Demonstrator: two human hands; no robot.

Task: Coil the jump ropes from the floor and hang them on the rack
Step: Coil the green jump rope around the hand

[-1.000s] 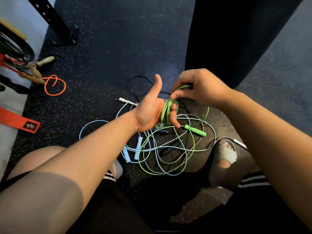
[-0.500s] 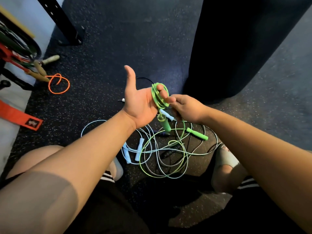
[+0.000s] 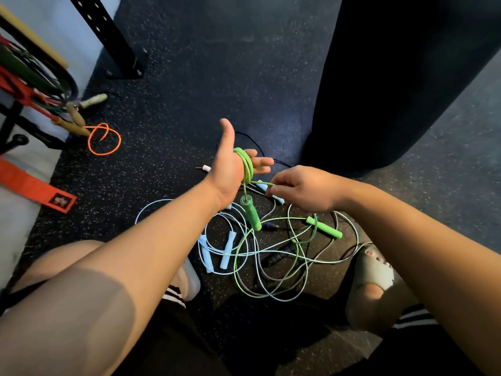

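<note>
The left hand (image 3: 230,169) is held palm up above the speckled black rubber floor (image 3: 189,104), thumb raised and fingers straight and spread apart, with several turns of the bright green plastic jump rope (image 3: 247,165) wound round the palm. One green cylindrical handle (image 3: 252,217) hangs from the coil just below the wrist. The right hand (image 3: 303,189), just beside it, pinches a strand of the same rope between thumb and curled fingertips. The rest of the rope trails down to the middle of the floor, where its second green handle (image 3: 324,228) lies tangled with a pale blue jump rope (image 3: 226,249) and a black-handled rope (image 3: 279,255), near a grey slide sandal (image 3: 376,270). Towards the floor's left edge a looped orange cord rope (image 3: 104,139) lies, well apart from the tangle, below a black perforated steel upright (image 3: 108,36)
</note>
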